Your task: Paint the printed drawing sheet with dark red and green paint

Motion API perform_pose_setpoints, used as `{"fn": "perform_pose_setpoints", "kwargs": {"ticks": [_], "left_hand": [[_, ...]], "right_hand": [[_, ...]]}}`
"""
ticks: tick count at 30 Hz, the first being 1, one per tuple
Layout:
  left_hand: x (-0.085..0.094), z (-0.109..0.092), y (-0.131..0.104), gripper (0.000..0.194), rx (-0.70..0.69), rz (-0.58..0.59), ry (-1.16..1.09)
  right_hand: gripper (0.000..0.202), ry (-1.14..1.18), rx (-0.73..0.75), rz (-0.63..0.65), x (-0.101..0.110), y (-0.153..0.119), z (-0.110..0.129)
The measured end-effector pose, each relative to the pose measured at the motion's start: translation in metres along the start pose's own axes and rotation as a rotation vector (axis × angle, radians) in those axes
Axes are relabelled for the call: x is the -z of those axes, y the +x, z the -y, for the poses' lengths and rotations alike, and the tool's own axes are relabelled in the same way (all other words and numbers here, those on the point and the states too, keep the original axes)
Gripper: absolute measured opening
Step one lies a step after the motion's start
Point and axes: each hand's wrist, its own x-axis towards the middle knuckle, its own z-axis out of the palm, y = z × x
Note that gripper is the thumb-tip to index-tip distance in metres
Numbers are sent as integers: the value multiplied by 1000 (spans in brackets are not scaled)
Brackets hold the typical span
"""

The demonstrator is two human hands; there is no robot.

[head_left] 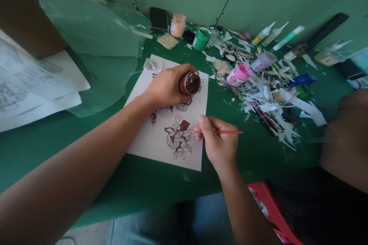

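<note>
A white sheet (pixel 138 130) with black line drawings, partly filled in dark red, lies on the green table. Over its upper part, my left hand (pixel 168 84) is wrapped round an open jar of dark red paint (pixel 190 83). Pinched in my right hand (pixel 220 136) is a thin red paintbrush (pixel 230 132). Its tip is at the lower drawing (pixel 178 138), near a dark red patch; whether the bristles touch the paper I cannot tell. Some drawings are hidden behind my left hand. A small clear bag (pixel 151 65) rests on the sheet's top left corner.
Paper scraps (pixel 264 99) pile up at right around a pink paint jar (pixel 239 75) and a purple jar (pixel 263 61). Behind stand a green jar (pixel 202 39) and a peach jar (pixel 178 25). Printed sheets (pixel 40 84) and a cardboard box (pixel 28 15) are at left. Another person's arm (pixel 347 138) is at right.
</note>
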Motion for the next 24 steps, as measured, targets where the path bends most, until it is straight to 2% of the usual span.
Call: {"fn": "perform_pose_setpoints", "kwargs": {"ticks": [10, 24], "left_hand": [[0, 1, 0, 57, -16, -1, -2], [0, 0, 1, 56, 1, 10, 13]], "right_hand": [[36, -91, -51, 21, -1, 0, -4], [37, -40, -55, -3, -1, -1, -5]]}}
